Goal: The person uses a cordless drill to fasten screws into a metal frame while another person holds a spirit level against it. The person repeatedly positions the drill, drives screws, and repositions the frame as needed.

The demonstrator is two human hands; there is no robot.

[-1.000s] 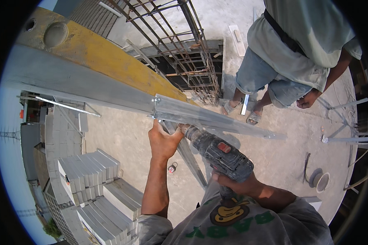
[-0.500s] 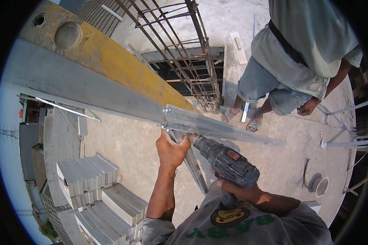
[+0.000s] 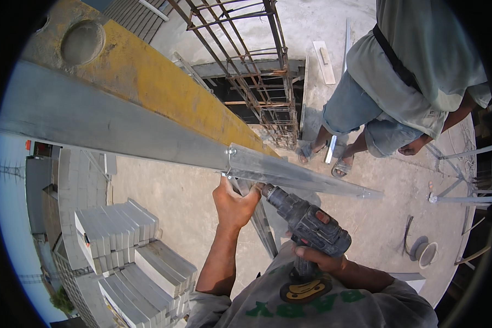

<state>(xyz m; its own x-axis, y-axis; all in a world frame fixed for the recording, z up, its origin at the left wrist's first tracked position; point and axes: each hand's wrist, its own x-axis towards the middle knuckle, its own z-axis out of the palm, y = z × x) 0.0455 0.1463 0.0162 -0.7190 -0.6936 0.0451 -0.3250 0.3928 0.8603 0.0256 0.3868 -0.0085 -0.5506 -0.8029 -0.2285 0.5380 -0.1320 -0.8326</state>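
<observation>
The steel channel (image 3: 290, 174) is bare galvanised metal, smooth with a dull sheen. The drill (image 3: 310, 225) has a matt dark plastic body with rubbery-looking grip. The beam (image 3: 147, 82) is rough concrete under worn yellow paint. The stacked blocks (image 3: 131, 251) look pale, chalky and matt. The rebar cage (image 3: 257, 71) is rusty steel.

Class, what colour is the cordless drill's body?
Dark grey-black cordless drill, red trigger area; head view.

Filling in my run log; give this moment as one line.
left hand: grips metal channel | right hand: holds drill, tip at channel
</observation>
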